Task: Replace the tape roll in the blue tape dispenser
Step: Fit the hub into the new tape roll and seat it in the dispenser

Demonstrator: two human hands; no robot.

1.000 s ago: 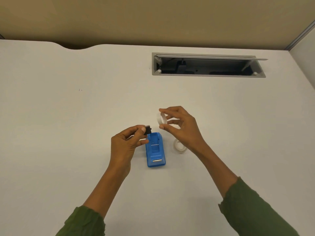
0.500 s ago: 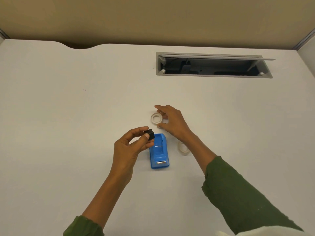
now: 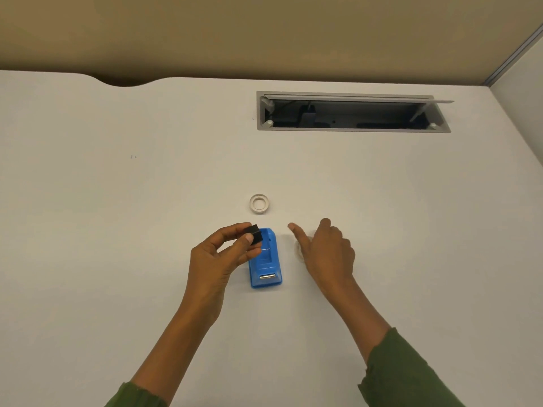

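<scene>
The blue tape dispenser (image 3: 266,264) lies flat on the white desk, its metal cutter at the near end. My left hand (image 3: 219,257) pinches a small black spool core (image 3: 254,234) just above the dispenser's far end. A white empty tape ring (image 3: 259,204) lies flat on the desk beyond the dispenser. My right hand (image 3: 326,251) hovers to the dispenser's right with fingers apart, over a clear tape roll (image 3: 299,250) that is mostly hidden under it.
The white desk (image 3: 117,230) stretches wide on both sides. An open grey cable hatch (image 3: 352,111) is recessed at the back right. A tan partition runs behind the desk's far edge, and a white wall stands at the right.
My right hand set the white ring down on the desk beyond the dispenser, let go, and drew back toward the clear roll at the right. My left hand kept holding the black core.
</scene>
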